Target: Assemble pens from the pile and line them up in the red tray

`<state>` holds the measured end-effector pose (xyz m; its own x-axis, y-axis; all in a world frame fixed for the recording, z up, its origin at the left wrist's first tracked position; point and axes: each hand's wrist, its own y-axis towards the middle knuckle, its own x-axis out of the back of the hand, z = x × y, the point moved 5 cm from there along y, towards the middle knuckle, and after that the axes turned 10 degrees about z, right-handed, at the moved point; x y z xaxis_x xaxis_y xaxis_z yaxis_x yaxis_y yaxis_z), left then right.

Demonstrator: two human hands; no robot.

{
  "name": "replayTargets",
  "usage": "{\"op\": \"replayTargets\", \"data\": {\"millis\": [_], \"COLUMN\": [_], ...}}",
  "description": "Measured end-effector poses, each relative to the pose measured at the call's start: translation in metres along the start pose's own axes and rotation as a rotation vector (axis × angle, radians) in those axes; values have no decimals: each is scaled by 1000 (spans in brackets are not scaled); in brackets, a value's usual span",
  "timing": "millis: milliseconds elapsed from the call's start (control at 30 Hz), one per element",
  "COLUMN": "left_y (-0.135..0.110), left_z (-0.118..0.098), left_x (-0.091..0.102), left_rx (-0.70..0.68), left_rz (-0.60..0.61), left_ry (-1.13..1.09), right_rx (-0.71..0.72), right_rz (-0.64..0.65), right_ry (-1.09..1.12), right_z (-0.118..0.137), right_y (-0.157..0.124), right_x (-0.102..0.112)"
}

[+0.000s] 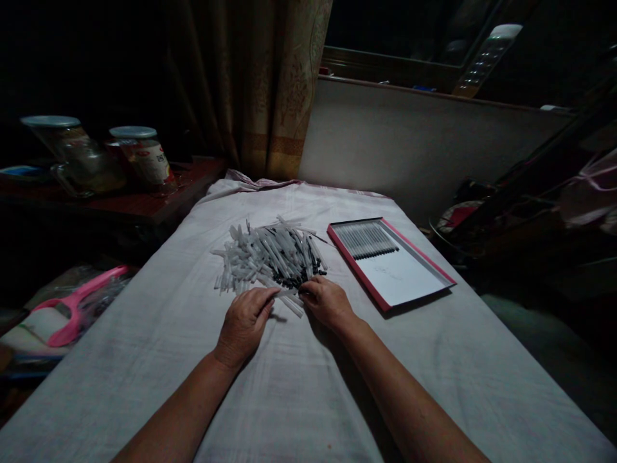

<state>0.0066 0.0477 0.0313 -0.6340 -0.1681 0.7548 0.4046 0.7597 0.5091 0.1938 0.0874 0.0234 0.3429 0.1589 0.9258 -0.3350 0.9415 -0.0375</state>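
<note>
A clear pen with a dark end lies level between my two hands. My left hand pinches its left end, and the fingers of my right hand are closed at its dark end. Just beyond both hands is a heaped pile of clear pens and tubes, many with black ends. A few loose clear tubes rest on the cloth below the held pen. To the right, a shallow red-edged box with a white bottom contains a neat row of pens, black ends toward me.
A pale cloth covers the work surface. On a dark red side table at the left stand lidded jars and a glass mug. Something pink with a handle lies below it. Behind are a curtain and a sill with a bottle.
</note>
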Motion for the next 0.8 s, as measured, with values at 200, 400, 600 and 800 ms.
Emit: {"op": "replayTargets", "data": {"millis": [200, 400, 600, 800], "left_y": [-1, -1, -2, -2], "left_z": [1, -7, -13, -16], "left_x": [-3, -6, -4, -4], "left_rx": [16, -9, -24, -33], "left_rz": [46, 120, 139, 142], "left_ry": [10, 39, 17, 13], "right_rx": [-38, -114, -198, -178], "right_rz": [-64, -72, -153, -195], "right_ry": [264, 1232, 1410, 1376], "right_z": [-4, -7, -3, -1], "right_y": [-12, -44, -54, -50], "right_x": [4, -10, -15, -16]}}
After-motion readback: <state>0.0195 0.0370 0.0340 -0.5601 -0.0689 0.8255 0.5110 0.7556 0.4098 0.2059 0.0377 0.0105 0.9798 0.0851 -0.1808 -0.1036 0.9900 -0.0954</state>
